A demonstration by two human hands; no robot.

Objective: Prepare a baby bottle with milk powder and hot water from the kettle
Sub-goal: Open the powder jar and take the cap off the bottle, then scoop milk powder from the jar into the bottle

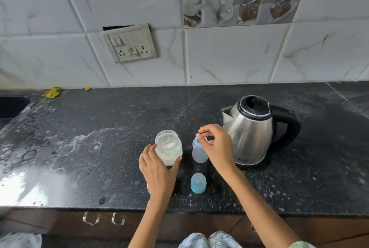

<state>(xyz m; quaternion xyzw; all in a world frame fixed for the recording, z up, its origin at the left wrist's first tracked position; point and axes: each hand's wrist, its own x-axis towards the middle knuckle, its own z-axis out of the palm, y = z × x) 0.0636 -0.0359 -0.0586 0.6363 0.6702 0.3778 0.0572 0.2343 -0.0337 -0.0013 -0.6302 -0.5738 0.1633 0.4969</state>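
An open clear jar [168, 147] with white milk powder stands on the black counter [99, 147]; my left hand [157, 171] wraps its near side. Just right of it stands the open, bluish translucent baby bottle [197, 152]. My right hand [216, 143] hovers over the bottle's mouth, fingers pinched on a thin dark spoon handle [203, 132]; the spoon's bowl is hidden. The bottle's blue cap [198, 183] stands nearer to me. A steel kettle [251, 129] with black lid and handle sits to the right, spout facing left.
A dark sink [10, 107] cuts into the counter at far left. A yellow cloth scrap [52, 92] lies by the tiled wall. A switch-and-socket plate [129, 42] is on the wall. Cabinet handles [103, 218] sit below the counter edge. White residue marks the left counter.
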